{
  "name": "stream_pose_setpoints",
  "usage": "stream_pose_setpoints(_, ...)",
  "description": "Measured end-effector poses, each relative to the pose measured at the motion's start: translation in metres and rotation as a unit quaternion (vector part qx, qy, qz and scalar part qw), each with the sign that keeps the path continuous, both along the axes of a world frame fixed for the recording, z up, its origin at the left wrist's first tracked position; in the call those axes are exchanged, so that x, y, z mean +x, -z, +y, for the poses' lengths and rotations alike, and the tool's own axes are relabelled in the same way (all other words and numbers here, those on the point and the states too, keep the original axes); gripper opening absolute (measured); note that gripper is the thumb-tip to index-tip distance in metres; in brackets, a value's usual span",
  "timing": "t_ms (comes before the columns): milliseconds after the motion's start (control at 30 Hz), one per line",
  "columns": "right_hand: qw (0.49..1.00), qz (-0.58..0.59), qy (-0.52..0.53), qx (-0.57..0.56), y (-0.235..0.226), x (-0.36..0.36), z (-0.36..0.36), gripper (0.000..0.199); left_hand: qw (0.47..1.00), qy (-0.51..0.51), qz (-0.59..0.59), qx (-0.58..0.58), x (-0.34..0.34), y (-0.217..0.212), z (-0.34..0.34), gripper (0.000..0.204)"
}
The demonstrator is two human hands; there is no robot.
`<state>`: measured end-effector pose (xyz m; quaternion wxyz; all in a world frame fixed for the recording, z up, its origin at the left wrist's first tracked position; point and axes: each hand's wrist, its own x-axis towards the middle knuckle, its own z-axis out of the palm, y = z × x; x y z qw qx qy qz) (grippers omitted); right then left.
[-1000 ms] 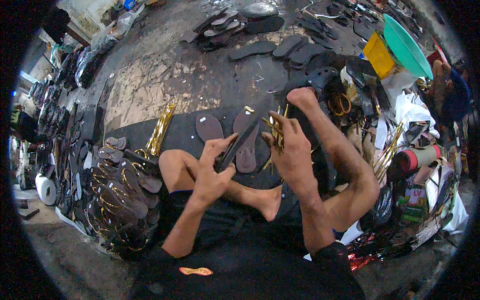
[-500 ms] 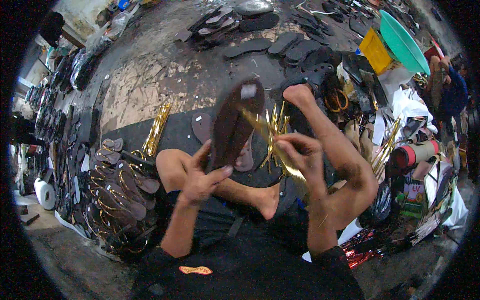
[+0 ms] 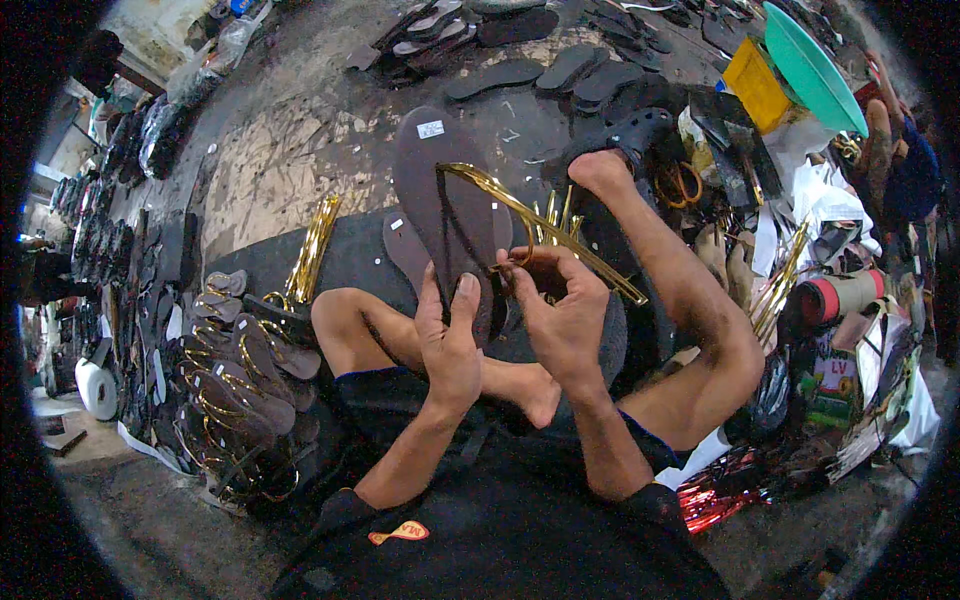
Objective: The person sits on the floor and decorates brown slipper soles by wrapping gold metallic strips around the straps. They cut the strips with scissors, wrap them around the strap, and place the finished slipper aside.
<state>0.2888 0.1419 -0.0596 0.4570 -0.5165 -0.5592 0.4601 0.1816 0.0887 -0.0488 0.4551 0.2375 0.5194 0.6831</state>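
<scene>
My left hand (image 3: 452,350) grips a dark brown sandal sole (image 3: 425,180) by its lower end, thumb on top. A small white label is stuck near the sole's far end. From a spot on the sole, a shiny gold strap (image 3: 515,205) runs off to the right, past my right hand. My right hand (image 3: 568,310) is closed in a pinch, its fingertips on a curled strap end close to the sole's right edge. Behind the held sole lie more brown soles (image 3: 400,250), partly covered, and a bundle of gold straps (image 3: 555,220).
Left of my knee are another gold strap bundle (image 3: 316,250) and a pile of gold-strapped sandals (image 3: 245,395). Dark soles (image 3: 570,70) lie at the far side. A yellow container (image 3: 752,85), a green basin (image 3: 812,70) and a red-ended roll (image 3: 838,297) stand at right, near another person.
The sole has shifted left and turned flatter toward me. My right hand has moved left and down to it, and the gold strap now stretches from the sole to the right.
</scene>
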Motion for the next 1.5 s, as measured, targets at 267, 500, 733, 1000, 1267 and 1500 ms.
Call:
stream_pose_setpoints(267,0.995,0.081,-0.01,-0.055,0.008,-0.005,0.003,0.019,0.982,0.025,0.185,-0.031,-0.001,0.004,0.0,0.036)
stream_pose_setpoints(500,0.975,0.152,-0.055,-0.152,0.012,0.02,0.009,0.025,0.986,0.099,-0.131,-0.032,-0.032,0.008,0.005,0.04)
stream_pose_setpoints(733,0.911,0.268,-0.135,-0.283,0.062,0.023,-0.011,0.025,0.941,0.209,-0.264,-0.035,-0.032,0.018,0.003,0.039)
stream_pose_setpoints(1000,0.969,-0.039,-0.139,0.199,-0.052,0.041,-0.001,0.026,0.902,0.265,0.287,-0.182,-0.079,-0.025,0.006,0.065)
stream_pose_setpoints(1267,0.984,0.147,-0.069,-0.072,-0.018,0.018,0.01,0.021,0.99,-0.03,0.139,-0.027,-0.043,-0.001,0.004,0.037)
stream_pose_setpoints(1500,0.983,-0.086,-0.012,0.162,-0.008,-0.002,-0.005,0.015,0.969,-0.067,0.229,-0.062,-0.026,0.01,-0.005,0.027)
